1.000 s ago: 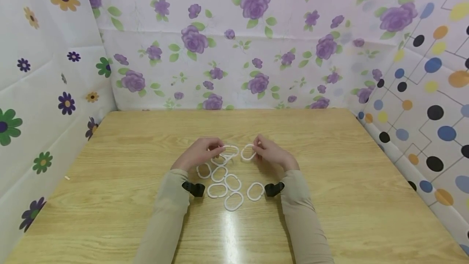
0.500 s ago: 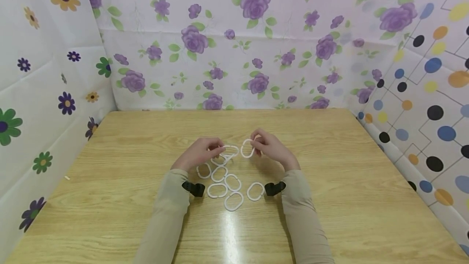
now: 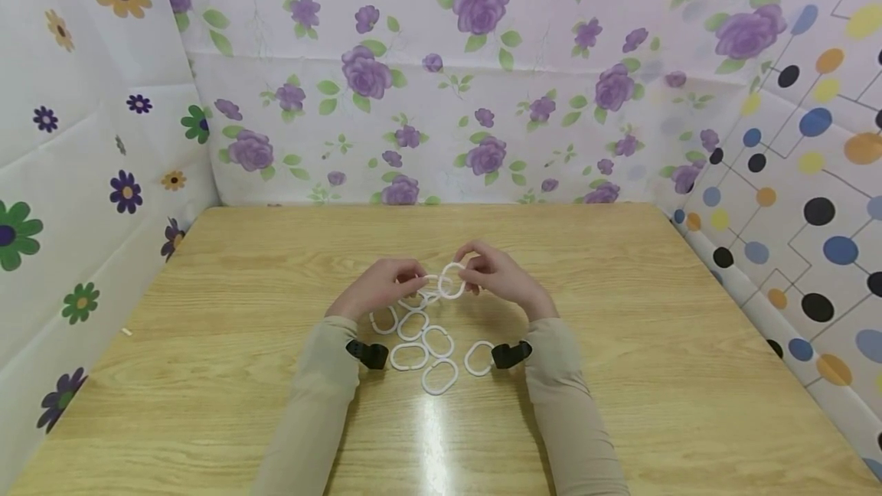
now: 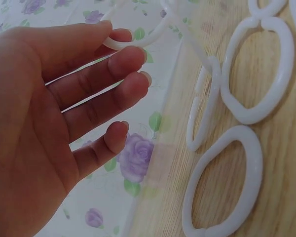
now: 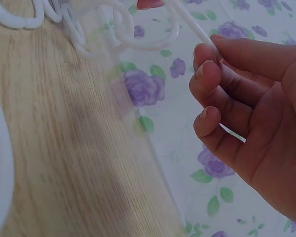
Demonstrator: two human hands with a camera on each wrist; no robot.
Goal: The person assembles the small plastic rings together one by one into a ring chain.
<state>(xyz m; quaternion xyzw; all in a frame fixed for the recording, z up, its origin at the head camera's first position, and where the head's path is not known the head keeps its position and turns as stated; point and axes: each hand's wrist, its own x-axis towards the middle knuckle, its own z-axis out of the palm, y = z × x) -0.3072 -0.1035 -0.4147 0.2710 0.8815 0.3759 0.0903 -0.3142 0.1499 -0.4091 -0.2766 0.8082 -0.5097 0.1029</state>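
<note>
My left hand pinches a white oval plastic ring between thumb and index finger. The other fingers are loosely bent. From that ring a second white ring hangs down toward the table, linked through it. Opposite, my right hand pinches a single white ring by its edge, thumb against fingertips, and holds it tilted. In the head view this ring overlaps the left hand's ring, and in the right wrist view they lie close together. Below the hands, several similar rings with small gaps, such as one ring, lie flat.
One loose ring lies apart, near the black right wrist camera. The wooden table is bounded by patterned cloth walls at the back and sides. A tiny pale piece lies far left.
My right hand has raised its ring off the table, then moved it left until it overlaps the left hand's ring in view. The left hand has barely moved.
</note>
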